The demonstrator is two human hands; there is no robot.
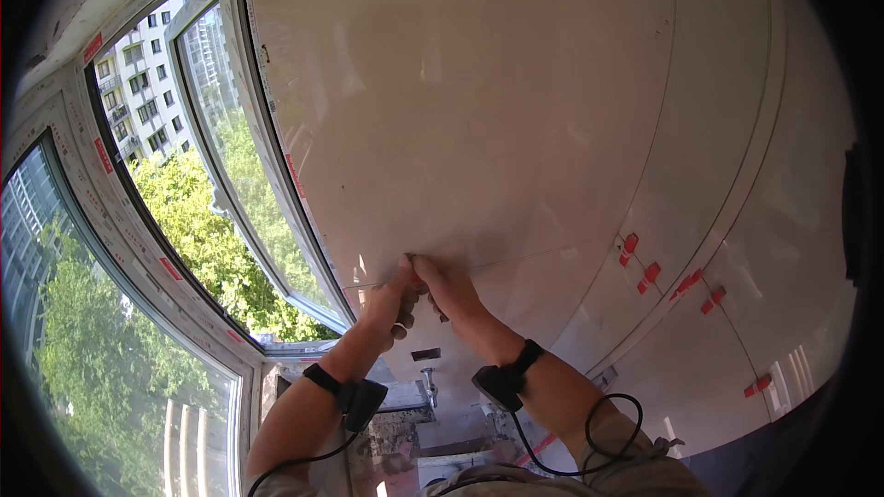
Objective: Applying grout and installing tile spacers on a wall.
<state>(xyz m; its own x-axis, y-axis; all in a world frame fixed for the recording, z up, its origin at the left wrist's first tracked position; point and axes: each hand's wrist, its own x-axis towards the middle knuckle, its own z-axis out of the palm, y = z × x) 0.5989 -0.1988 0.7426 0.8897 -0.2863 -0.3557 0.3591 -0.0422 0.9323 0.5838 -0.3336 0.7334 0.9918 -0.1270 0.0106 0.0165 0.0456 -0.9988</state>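
Note:
My left hand [391,302] and my right hand [446,289] meet in front of a large, glossy pale wall tile [479,129]. Both are closed, with thumbs and fingertips brought together at the thin joint along the tile's lower edge. Whatever they pinch is hidden by the fingers or too small to make out. Part of a lower tile [525,299] shows beneath the joint. Further right, red tile-levelling wedges [651,277] stick out from the joints between tiles.
An open window sash [249,212] stands close on the left, beside a fixed window pane [110,359]. Below my hands are a rectangular cut-out [425,354] in the wall and a metal tap [429,388]. Cables hang from black straps on both forearms.

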